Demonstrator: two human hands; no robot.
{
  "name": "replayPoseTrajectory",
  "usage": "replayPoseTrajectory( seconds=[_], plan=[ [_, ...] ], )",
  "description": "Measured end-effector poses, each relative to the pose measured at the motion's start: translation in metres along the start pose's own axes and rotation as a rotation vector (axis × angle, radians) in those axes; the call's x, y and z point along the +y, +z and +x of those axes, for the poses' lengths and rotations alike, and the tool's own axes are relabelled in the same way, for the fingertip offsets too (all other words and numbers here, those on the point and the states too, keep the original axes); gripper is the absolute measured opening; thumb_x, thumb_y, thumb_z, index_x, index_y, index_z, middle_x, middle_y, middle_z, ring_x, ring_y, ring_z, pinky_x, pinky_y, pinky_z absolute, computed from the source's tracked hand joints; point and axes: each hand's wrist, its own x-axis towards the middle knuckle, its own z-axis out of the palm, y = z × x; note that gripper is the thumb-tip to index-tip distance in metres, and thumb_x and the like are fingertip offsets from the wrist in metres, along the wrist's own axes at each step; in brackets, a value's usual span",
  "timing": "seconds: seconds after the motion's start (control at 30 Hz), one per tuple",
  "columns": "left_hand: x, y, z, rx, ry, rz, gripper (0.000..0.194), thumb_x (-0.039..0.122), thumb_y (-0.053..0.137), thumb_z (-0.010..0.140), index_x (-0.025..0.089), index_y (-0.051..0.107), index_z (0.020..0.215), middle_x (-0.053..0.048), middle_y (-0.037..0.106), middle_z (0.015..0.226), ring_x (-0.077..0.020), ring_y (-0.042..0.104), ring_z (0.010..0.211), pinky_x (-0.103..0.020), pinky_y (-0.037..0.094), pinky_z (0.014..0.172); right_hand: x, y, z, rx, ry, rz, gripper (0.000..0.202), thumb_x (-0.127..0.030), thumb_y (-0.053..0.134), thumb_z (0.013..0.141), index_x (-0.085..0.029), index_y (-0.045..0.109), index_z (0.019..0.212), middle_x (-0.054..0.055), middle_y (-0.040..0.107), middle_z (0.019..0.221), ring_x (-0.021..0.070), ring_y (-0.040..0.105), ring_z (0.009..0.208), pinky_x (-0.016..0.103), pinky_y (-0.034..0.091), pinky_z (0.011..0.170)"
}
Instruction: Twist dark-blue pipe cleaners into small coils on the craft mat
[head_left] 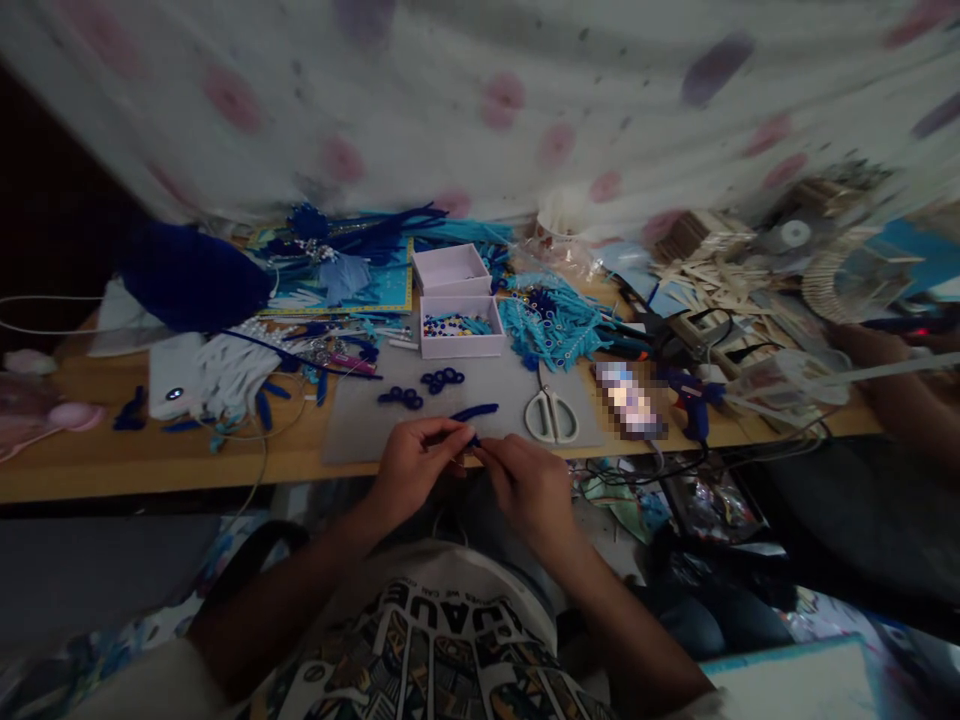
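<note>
Near the table's front edge, my left hand [416,462] and my right hand [531,488] meet with fingers pinched round a small dark blue fuzzy piece [473,440]. Its shape is mostly hidden by the fingertips. Just beyond them a short dark blue fuzzy strip [475,411] lies on the grey mat [360,430]. Two looped dark blue pieces rest farther back, one on the left [401,398] and one on the right [442,379]. White-handled scissors [551,418] lie to the right of my hands, blades pointing away.
Behind the mat stand an open white box [461,344] of beads and its lid [450,270]. Light blue pieces [559,325] are heaped beside it. A phone [628,400] and glue gun [694,402] lie right. Another person's arm [892,385] reaches in at far right.
</note>
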Motion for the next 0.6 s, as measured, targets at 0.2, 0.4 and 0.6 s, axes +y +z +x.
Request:
replayPoseTrajectory(
  seconds=[0.2,0.4,0.6],
  plan=[
    [-0.007,-0.005,0.013,0.013,0.027,0.098,0.03,0.043,0.078,0.076,0.014,0.076,0.077,-0.002,0.066,0.06,-0.0127,0.059,0.05,-0.022,0.049,0.049,0.033,-0.026,0.007,0.0,0.2,0.164,0.028,-0.037,0.054,0.098,-0.019,0.073,0.108,0.011,0.076,0.099,0.0239,0.069,0.089,0.034,0.05,0.079],
    [0.003,-0.012,0.015,0.012,0.002,0.049,0.032,0.043,0.083,0.07,0.015,0.077,0.084,-0.003,0.07,0.066,-0.0133,0.062,0.053,-0.023,0.055,0.052,0.095,-0.027,0.027,-0.092,0.435,-0.468,0.039,-0.035,0.063,0.09,-0.009,0.067,0.118,0.019,0.072,0.102,0.029,0.067,0.094,0.037,0.048,0.084],
    [0.012,-0.015,0.012,0.063,0.039,-0.006,0.028,0.039,0.084,0.071,0.014,0.076,0.082,-0.002,0.068,0.064,-0.0133,0.063,0.057,-0.023,0.056,0.053,0.088,-0.013,0.035,-0.211,0.523,-0.589,0.03,-0.024,0.058,0.089,-0.01,0.066,0.114,0.02,0.071,0.095,0.0313,0.069,0.086,0.036,0.046,0.072]
  ],
)
